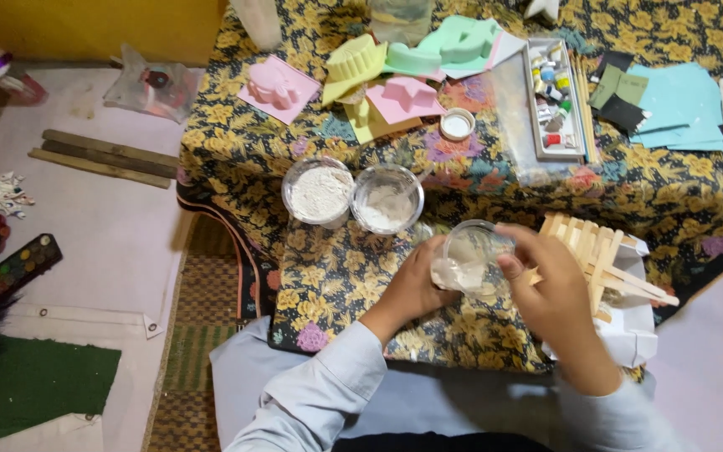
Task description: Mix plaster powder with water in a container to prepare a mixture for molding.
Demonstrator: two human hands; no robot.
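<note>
A clear cup (472, 255) with white paste is gripped from its side by the left hand (416, 280), over the floral cloth (336, 276). The right hand (556, 289) is closed on a wooden stick (531, 278) at the cup's rim. Beyond the left hand, two powder tubs (353, 194) are set side by side; wooden sticks (600, 259) are stacked just past the right hand.

Two tubs of white powder (351, 196), pastel moulds (395, 71), a paint box (552, 100) and teal sheets (681, 107) lie on the floral cloth (654, 192).
</note>
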